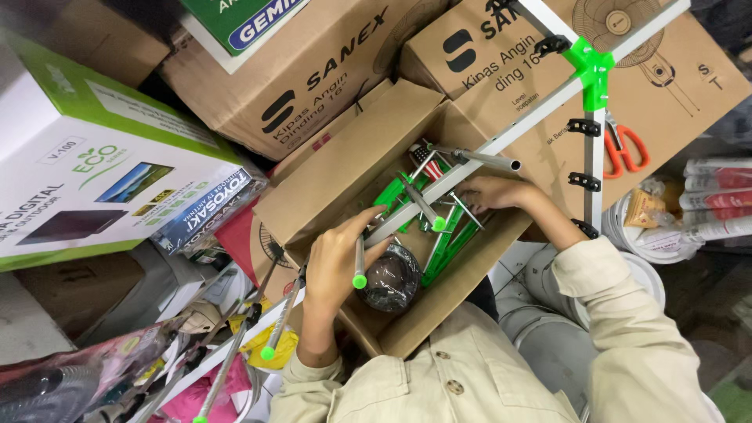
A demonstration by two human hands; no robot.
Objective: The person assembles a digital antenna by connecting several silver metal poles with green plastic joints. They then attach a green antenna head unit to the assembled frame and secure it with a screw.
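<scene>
Over the open cardboard box [345, 157], the left hand [335, 262] closes around a metal antenna boom [470, 167], steadying it toward two o'clock, while the right hand [492, 193] reaches inside among green-tipped rods [427, 210], fingers curled on one.

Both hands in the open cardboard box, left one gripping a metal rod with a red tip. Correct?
Not quite: the rod's tip is green, not red. The head view shows the left hand gripping a metal rod capped in green, and the right hand deeper among the rods in the open cardboard box.
</scene>
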